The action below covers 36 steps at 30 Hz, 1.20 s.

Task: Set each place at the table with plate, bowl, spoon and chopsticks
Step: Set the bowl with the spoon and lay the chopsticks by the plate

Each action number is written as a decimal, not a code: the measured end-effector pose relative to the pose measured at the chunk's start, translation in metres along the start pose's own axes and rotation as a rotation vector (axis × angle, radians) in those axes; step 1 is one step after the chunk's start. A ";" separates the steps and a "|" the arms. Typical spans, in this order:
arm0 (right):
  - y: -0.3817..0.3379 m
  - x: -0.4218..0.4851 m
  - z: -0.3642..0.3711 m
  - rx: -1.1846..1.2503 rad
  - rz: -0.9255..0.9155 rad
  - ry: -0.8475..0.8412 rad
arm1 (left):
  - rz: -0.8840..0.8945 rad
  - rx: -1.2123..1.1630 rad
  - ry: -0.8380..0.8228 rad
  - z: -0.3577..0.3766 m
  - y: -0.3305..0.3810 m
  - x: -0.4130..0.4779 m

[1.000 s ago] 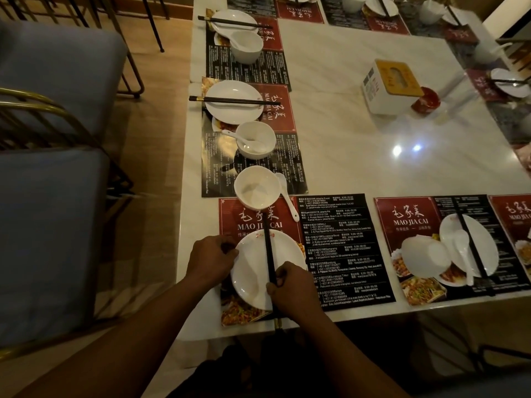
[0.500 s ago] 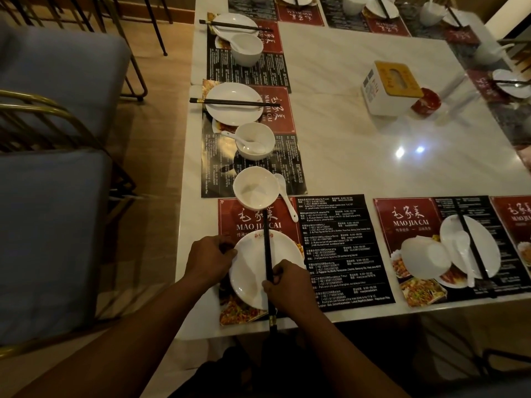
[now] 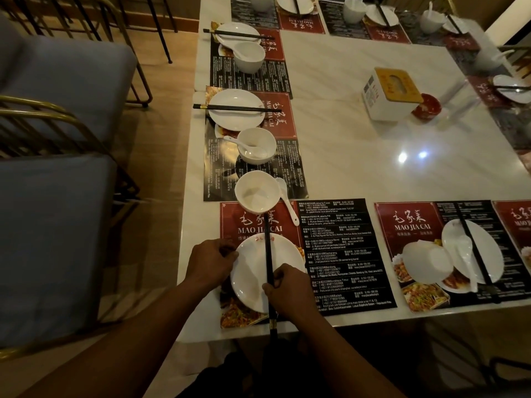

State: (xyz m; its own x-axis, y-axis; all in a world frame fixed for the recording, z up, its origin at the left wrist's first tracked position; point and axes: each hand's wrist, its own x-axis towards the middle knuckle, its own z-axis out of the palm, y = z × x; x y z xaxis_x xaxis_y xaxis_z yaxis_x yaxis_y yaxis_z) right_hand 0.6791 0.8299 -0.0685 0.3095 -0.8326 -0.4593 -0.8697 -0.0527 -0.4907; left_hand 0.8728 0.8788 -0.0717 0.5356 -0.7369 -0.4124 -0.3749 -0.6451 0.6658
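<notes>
My left grip (image 3: 212, 264) clamps the rim of the round white ceramic plate (image 3: 250, 282), likely so it won't slide on the red-and-black paper placemat (image 3: 344, 254) at the white marble desk (image 3: 359, 139) edge. Right grip (image 3: 290, 291) pinches the thin black chopsticks (image 3: 268, 248) lying across the plate, probably squaring them.

The white marble-look table (image 3: 344, 133) carries a white tissue box with a yellow top (image 3: 390, 93), well in from the edges. A small red dish (image 3: 426, 104) sits just right of the box. Red-and-black placemats line the edges: 2 nearer than the box (image 3: 344, 254) (image 3: 416, 222), 2 to its left (image 3: 218, 173) (image 3: 250, 81), and others beyond it (image 3: 388, 33).
</notes>
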 end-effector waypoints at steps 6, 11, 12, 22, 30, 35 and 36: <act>-0.002 0.000 -0.001 -0.022 -0.010 -0.006 | 0.004 -0.017 0.009 -0.004 0.003 -0.003; -0.001 0.000 -0.002 -0.016 -0.007 -0.011 | -0.009 -0.026 0.012 -0.004 0.005 -0.004; -0.002 -0.001 -0.002 -0.013 -0.005 -0.015 | -0.011 -0.024 0.011 -0.004 0.006 -0.004; -0.015 0.033 -0.047 0.070 -0.026 0.100 | -0.029 -0.118 0.075 -0.014 0.026 0.014; -0.064 0.125 -0.091 0.132 -0.104 0.203 | -0.189 -0.456 -0.008 -0.021 0.060 0.065; -0.082 0.152 -0.084 0.062 -0.094 0.082 | -0.249 -0.578 -0.047 -0.017 0.069 0.080; -0.083 0.154 -0.083 0.045 -0.103 0.072 | -0.252 -0.603 -0.056 -0.017 0.071 0.080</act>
State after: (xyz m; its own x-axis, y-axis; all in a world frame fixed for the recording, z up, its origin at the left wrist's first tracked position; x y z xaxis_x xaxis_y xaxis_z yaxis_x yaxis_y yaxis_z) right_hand 0.7673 0.6603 -0.0367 0.3662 -0.8615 -0.3516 -0.8162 -0.1159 -0.5660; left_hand 0.9020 0.7774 -0.0475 0.5052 -0.5979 -0.6223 0.2556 -0.5851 0.7697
